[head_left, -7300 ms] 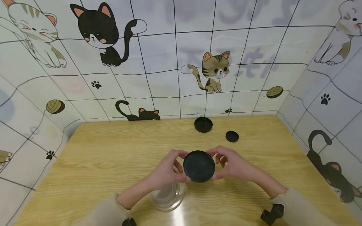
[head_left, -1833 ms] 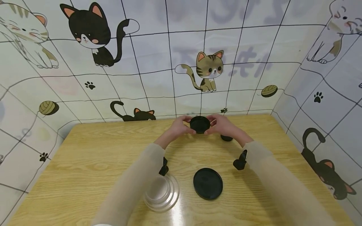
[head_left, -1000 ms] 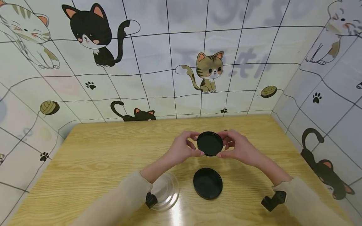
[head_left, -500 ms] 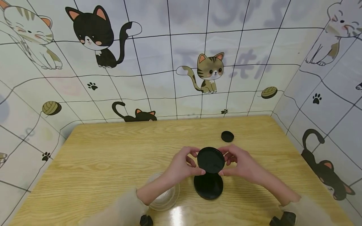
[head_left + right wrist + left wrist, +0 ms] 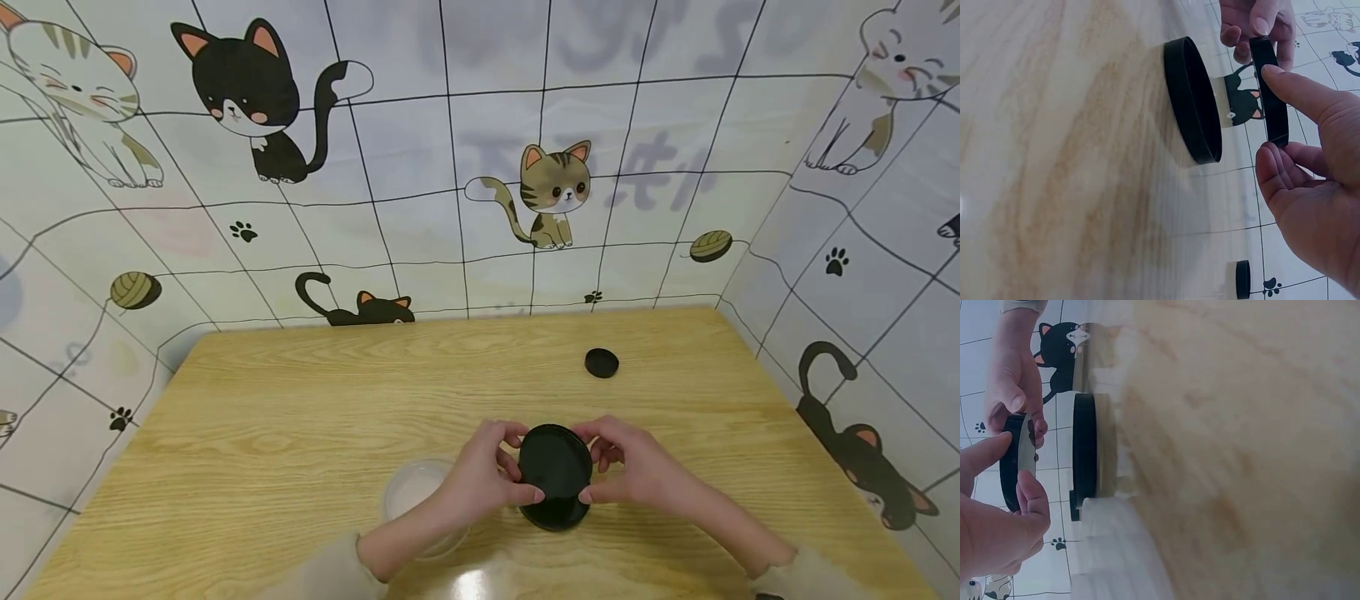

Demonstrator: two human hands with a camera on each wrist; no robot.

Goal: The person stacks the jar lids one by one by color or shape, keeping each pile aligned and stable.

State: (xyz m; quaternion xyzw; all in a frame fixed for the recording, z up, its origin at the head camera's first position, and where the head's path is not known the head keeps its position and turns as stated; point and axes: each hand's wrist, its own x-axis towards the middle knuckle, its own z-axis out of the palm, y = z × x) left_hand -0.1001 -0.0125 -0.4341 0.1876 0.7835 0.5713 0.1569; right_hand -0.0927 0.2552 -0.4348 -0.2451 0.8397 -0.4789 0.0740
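Observation:
A shallow round black lid (image 5: pixel 555 458) is pinched at its sides by both hands. My left hand (image 5: pixel 476 477) grips its left edge and my right hand (image 5: pixel 641 468) its right edge, thumbs on the near side. Right below it a larger black lid (image 5: pixel 557 515) lies on the table, partly covered in the head view. Both wrist views show a gap between the held lid (image 5: pixel 1274 100) and the larger lid (image 5: pixel 1192 103), whose raised rim faces up. Clear round containers (image 5: pixel 412 487), nested or stacked, stand left of the lids, partly behind my left forearm.
A small black lid (image 5: pixel 602 362) lies farther back on the wooden table (image 5: pixel 300 417), right of centre. A cat-patterned sheet (image 5: pixel 420 167) rises behind the table and along both sides.
Earlier the largest lid was set on the table and the mid-sized one picked up at the back. Both hands have since brought that lid toward me, lowering it over the largest one.

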